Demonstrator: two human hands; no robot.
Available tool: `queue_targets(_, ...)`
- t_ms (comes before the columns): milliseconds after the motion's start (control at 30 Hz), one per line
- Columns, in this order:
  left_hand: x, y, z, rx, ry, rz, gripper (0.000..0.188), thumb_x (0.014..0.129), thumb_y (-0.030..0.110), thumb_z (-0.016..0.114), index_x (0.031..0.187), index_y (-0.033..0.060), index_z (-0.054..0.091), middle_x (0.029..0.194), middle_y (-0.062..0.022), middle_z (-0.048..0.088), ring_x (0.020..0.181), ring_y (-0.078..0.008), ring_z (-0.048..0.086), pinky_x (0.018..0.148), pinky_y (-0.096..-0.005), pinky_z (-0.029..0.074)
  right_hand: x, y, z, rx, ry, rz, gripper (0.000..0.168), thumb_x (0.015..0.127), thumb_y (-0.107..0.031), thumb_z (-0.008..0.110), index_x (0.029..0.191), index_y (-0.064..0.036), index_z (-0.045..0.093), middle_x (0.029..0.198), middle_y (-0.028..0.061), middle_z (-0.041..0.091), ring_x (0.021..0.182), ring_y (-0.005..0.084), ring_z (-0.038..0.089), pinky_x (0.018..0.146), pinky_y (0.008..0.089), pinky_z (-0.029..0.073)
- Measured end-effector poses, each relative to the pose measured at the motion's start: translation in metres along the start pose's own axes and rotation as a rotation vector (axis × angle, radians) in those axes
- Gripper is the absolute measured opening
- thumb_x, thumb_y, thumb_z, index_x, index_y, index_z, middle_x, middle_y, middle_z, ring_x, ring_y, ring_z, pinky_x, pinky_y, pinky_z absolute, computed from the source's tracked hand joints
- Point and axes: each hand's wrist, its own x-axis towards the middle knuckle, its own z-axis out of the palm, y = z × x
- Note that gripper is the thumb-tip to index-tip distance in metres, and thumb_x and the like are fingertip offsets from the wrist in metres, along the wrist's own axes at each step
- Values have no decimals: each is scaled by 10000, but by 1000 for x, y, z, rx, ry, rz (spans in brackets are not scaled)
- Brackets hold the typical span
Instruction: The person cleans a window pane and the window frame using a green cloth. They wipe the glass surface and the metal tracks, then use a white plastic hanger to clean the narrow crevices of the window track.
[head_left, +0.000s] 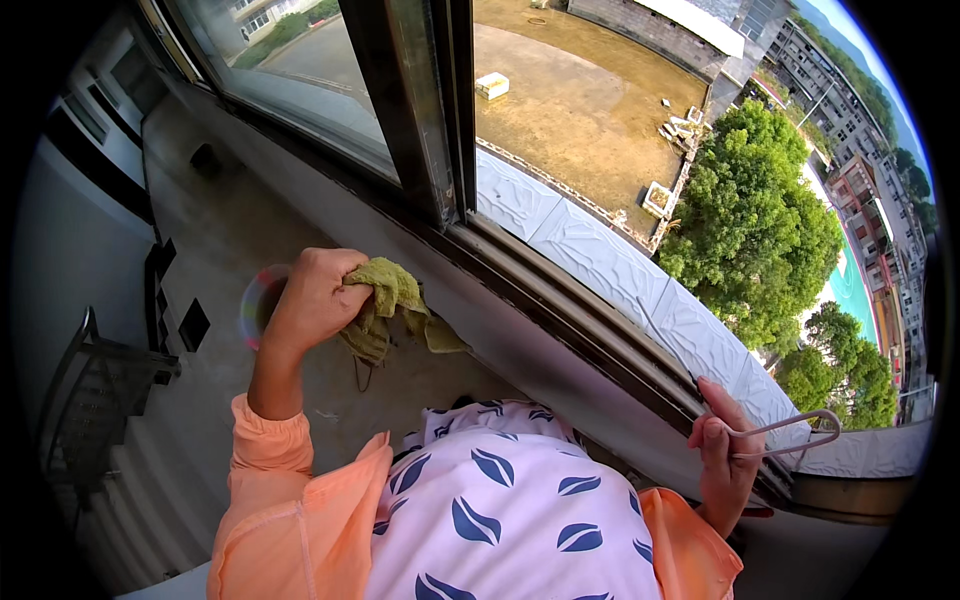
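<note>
My left hand (319, 296) is closed round a crumpled yellow-green towelling rag (391, 289), raised on the indoor side of the wall below the window. The rag's loose folds hang down to the right of my fist. At the right, my right hand (726, 457) grips a bent metal wire (831, 415) beside the sill. A looped end of the wire sticks out past my palm, and its thin straight end points up along the window track (577, 311). Whether the wire tip touches the track cannot be told.
A dark-framed sliding pane (300, 82) covers the left part of the window. Outside the open part runs a pale tiled ledge (600, 244) above a long drop. Indoors, a stair railing (97, 360) and steps (150, 480) lie at lower left. A dark bucket (271, 300) is partly hidden behind my left wrist.
</note>
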Motion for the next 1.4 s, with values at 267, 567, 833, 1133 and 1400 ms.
queue_targets(267,10,-12,3,-1257,62,-235,263,899,63,477,1079,-33,644,1013,-85,687,902,-165,657,826,-303,520,14,-20,15,60,-153,30,350,928,-206,655,1172,44,644,731,26,591,654,85,505,598,226,398)
queue_targets(567,68,123,-15,-1539,-178,155,252,921,191,566,1060,-4,646,963,-89,686,873,-178,677,793,-319,556,39,-35,3,-55,-156,-218,360,882,-213,711,1135,38,660,653,17,590,537,70,449,506,230,331)
queue_targets(833,117,201,-16,-1244,-148,556,199,955,138,532,1077,19,635,1003,-87,689,906,-177,673,820,-303,530,17,-18,-45,81,2,-282,460,904,-341,674,1118,65,663,579,-14,480,504,45,400,484,216,266)
queue_targets(1133,42,30,84,-530,210,25,244,778,-17,566,1009,-40,641,861,-38,692,784,-73,583,731,-249,486,39,-36,4,-307,-224,-346,295,823,7,659,1113,-28,695,723,101,664,562,135,570,540,239,424)
queue_targets(1400,19,4,81,-1411,-57,-177,431,842,58,575,1260,-39,543,1099,-95,650,957,-156,647,777,-304,559,109,-63,72,-517,-449,-528,208,816,-19,666,1022,-28,694,761,160,650,586,301,613,551,350,474)
